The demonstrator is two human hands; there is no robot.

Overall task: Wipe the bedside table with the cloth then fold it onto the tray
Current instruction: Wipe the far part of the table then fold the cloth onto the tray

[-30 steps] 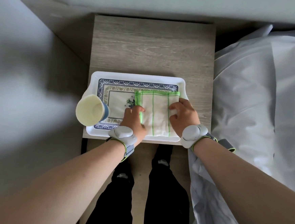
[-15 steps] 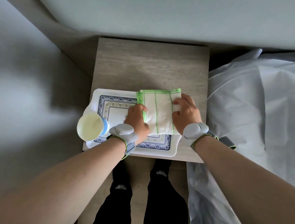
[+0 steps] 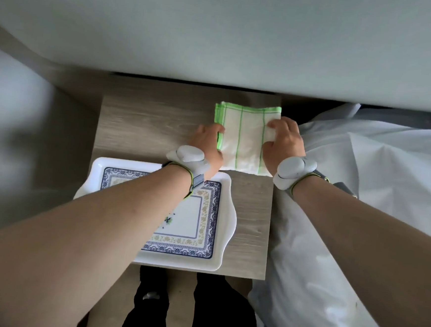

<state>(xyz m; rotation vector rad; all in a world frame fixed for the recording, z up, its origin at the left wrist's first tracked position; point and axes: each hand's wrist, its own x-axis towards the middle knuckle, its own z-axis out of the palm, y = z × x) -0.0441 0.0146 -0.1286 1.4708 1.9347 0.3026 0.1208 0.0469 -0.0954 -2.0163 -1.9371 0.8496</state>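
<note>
The folded cloth (image 3: 245, 137), held at its side edges by the closed grip of the left hand (image 3: 208, 143) and right hand (image 3: 283, 143), lies on the counter (image 3: 145, 121) beyond the tray (image 3: 216, 264); it is best pressed flat and drawn in overlapping passes.

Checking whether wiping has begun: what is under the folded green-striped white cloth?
The folded green-striped white cloth lies on the wooden bedside table, beyond the patterned white tray, held by both hands. The tabletop directly beneath is covered.
</note>
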